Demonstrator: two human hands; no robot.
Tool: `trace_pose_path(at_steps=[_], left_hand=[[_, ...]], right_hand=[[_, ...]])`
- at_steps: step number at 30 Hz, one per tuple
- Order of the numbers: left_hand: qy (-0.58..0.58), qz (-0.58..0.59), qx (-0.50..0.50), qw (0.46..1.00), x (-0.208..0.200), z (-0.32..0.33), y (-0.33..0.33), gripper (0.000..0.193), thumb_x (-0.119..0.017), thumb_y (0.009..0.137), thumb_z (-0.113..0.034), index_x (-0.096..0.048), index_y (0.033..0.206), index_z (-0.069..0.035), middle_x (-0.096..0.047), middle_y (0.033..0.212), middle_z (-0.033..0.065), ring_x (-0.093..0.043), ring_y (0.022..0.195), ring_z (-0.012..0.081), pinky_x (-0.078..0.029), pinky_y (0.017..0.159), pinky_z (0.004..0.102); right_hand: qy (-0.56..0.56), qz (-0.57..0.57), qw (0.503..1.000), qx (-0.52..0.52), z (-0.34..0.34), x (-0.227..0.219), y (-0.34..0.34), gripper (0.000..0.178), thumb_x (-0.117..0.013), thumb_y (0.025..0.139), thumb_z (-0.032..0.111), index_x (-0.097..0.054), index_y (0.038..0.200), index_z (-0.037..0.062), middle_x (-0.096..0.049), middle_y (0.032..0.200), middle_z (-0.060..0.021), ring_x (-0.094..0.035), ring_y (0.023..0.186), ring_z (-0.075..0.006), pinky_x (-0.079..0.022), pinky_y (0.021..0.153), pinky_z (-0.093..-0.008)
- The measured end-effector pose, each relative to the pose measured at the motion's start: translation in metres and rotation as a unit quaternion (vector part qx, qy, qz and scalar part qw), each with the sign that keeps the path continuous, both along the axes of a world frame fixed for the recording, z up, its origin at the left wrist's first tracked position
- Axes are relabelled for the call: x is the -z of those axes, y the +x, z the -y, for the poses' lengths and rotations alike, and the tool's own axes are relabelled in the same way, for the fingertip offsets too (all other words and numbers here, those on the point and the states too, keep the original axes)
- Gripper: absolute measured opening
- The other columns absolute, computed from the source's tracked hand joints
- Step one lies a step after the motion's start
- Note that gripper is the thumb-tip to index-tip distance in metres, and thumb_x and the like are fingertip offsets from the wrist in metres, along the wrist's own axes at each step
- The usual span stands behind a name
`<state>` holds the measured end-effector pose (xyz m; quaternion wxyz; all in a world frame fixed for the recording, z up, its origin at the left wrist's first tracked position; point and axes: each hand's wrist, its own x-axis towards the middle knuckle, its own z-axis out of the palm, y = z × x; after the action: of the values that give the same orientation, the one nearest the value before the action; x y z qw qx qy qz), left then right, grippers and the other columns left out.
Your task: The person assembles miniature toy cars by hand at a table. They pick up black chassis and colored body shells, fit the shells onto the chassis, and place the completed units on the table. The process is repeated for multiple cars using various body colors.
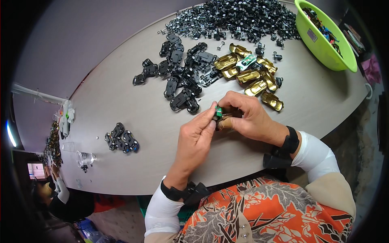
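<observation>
A small green toy car (219,112) with dark wheels is held between my two hands above the table. My left hand (197,135) pinches it from the left, thumb and fingers pressed together. From the other side my right hand (249,115) grips it with curled fingers, and a tan covering shows on one fingertip. My fingers hide much of the car. Just beyond my hands lie several gold toy car bodies (248,75), with a white-and-green one (246,62) among them. Left of these are dark toy car undersides (177,77), heaped loosely.
A large pile of small wheel-and-axle parts (239,20) covers the table's far side. A lime-green basin (324,48) holding colourful pieces stands far right. To the left lie a small cluster of toy cars (121,138) and a clear plastic cup (85,158). Another person (60,198) works at far left.
</observation>
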<state>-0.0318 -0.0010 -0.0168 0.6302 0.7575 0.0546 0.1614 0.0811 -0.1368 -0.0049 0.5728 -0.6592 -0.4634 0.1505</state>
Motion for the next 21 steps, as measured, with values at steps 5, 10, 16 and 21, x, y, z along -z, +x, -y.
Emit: trace_pose_path(at_steps=[5,10,16,21], left_hand=[[-0.279,-0.114,0.043,0.952,-0.005,-0.016,0.002,0.030,-0.058,0.085,-0.003,-0.057,0.114,0.003,-0.064,0.099,0.0106,-0.063,0.086,0.0149,-0.054,0.069,0.0252],[-0.306,-0.108,0.023,0.945,-0.003,-0.013,0.004,0.033,-0.061,0.083,-0.004,-0.055,0.114,0.004,-0.063,0.096,0.0126,-0.064,0.080,0.0159,-0.057,0.067,0.0282],[-0.321,-0.123,0.045,0.938,-0.010,-0.013,0.006,0.039,-0.063,0.075,0.004,-0.053,0.113,0.005,-0.062,0.091,0.0113,-0.062,0.080,0.0148,-0.056,0.069,0.0273],[-0.316,-0.124,0.035,0.940,-0.010,-0.012,0.006,0.036,-0.061,0.073,0.006,-0.053,0.107,0.004,-0.061,0.087,0.0095,-0.061,0.074,0.0124,-0.054,0.065,0.0250]], right_hand=[[-0.032,-0.145,0.988,-0.033,0.000,0.004,0.001,0.020,-0.068,0.077,0.008,-0.057,0.092,0.0003,-0.055,0.075,-0.0006,-0.051,0.066,-0.0044,-0.043,0.058,-0.0207],[-0.068,-0.183,0.980,-0.049,0.000,0.000,0.005,0.023,-0.068,0.078,0.010,-0.056,0.095,0.0009,-0.057,0.076,0.0004,-0.050,0.067,-0.0036,-0.042,0.059,-0.0195],[-0.037,-0.320,0.944,-0.066,0.000,0.004,0.004,0.024,-0.065,0.078,0.008,-0.053,0.098,0.0028,-0.060,0.082,-0.0019,-0.052,0.068,-0.0026,-0.042,0.056,-0.0179],[-0.067,-0.333,0.937,-0.084,0.000,-0.001,0.002,0.023,-0.065,0.078,0.007,-0.053,0.097,0.0033,-0.060,0.082,-0.0017,-0.052,0.064,-0.0019,-0.041,0.053,-0.0168]])
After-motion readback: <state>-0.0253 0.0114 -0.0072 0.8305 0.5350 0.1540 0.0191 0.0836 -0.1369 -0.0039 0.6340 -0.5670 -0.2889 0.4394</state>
